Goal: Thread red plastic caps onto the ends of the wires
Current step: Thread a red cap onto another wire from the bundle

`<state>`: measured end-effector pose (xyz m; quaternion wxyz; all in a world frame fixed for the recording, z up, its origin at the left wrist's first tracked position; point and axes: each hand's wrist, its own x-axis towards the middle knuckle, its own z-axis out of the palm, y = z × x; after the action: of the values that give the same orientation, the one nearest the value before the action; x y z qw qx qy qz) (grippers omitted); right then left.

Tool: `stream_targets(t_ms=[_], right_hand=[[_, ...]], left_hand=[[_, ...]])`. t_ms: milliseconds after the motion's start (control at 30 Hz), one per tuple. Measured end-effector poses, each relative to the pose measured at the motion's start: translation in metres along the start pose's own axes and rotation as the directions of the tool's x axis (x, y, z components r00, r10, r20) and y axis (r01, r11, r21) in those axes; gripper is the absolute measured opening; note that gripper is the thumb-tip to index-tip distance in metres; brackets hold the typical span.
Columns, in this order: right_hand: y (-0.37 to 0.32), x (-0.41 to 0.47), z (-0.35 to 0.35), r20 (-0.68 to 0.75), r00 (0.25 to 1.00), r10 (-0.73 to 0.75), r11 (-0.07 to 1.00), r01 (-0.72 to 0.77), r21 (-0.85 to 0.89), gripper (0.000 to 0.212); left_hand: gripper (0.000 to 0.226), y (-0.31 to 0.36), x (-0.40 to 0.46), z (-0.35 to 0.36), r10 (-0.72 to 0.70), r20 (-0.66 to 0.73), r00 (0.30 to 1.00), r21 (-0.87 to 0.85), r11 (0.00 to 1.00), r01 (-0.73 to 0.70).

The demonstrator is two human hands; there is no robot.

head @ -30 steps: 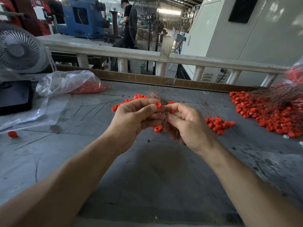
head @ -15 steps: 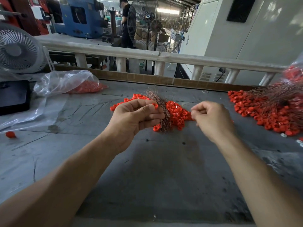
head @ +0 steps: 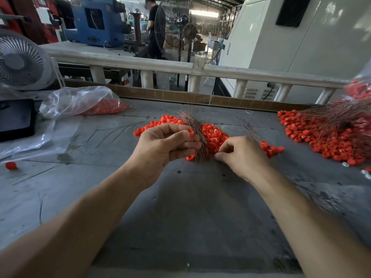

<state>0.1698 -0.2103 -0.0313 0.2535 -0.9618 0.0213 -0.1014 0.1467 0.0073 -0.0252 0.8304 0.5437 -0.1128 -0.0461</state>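
My left hand [head: 166, 147] grips a bundle of thin copper-coloured wires [head: 195, 135] that stands roughly upright over the bench, with a red cap [head: 190, 132] held at its fingertips. A heap of loose red plastic caps [head: 213, 137] lies just behind and to the right of the bundle. My right hand [head: 241, 155] is lowered to the bench beside the bundle's lower end, thumb and forefinger pinched together at the edge of the heap; what they pinch is too small to make out.
A large pile of capped wires [head: 329, 133] fills the right of the grey bench [head: 190, 207]. A clear bag of red caps [head: 84, 103] lies at the left, near a fan [head: 22, 63]. A stray cap [head: 11, 165] sits far left. A railing [head: 180, 67] borders the back.
My right hand left the bundle, swung out to the right, then came back down to the bench at the heap's near edge. My left hand kept hold of the wires.
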Motion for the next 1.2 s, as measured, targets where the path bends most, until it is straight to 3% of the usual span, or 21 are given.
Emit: stream_targets(t_ms=[233, 300, 400, 600, 833, 1000, 1200], right_hand=[[0.0, 0.001, 0.0, -0.028, 0.999, -0.04, 0.995, 0.042, 0.086, 0.017], [0.001, 0.003, 0.002, -0.032, 0.999, -0.039, 0.982, 0.044, 0.183, 0.018], [-0.002, 0.004, 0.0, -0.043, 0.997, -0.061, 0.898, 0.074, 0.434, 0.02], [-0.023, -0.008, -0.014, -0.12, 0.976, -0.179, 0.697, 0.213, 0.685, 0.017], [-0.041, -0.019, -0.015, -0.104, 0.967, -0.231, 0.661, 0.234, 0.713, 0.022], [-0.041, -0.025, -0.015, -0.11, 0.95, -0.291, 0.748, 0.298, 0.593, 0.018], [-0.04, -0.023, -0.018, -0.081, 0.957, -0.279, 0.743, 0.268, 0.613, 0.02]], left_hand=[[0.028, 0.0, 0.0, 0.0, -0.001, 0.009, 1.0, 0.01, 1.0, 0.001], [0.029, 0.0, 0.0, 0.0, -0.002, 0.012, 1.0, 0.01, 1.0, 0.002], [0.03, -0.002, 0.001, 0.0, -0.005, 0.013, 1.0, 0.01, 1.0, 0.004], [0.032, -0.002, 0.0, 0.002, -0.01, 0.03, 0.999, 0.032, 0.999, 0.009], [0.031, -0.001, -0.001, 0.005, 0.003, 0.037, 0.999, 0.075, 0.997, -0.005], [0.028, -0.002, -0.003, 0.004, 0.015, 0.064, 0.998, 0.139, 0.99, -0.024], [0.03, -0.002, -0.005, 0.005, 0.028, 0.07, 0.997, 0.19, 0.981, -0.041]])
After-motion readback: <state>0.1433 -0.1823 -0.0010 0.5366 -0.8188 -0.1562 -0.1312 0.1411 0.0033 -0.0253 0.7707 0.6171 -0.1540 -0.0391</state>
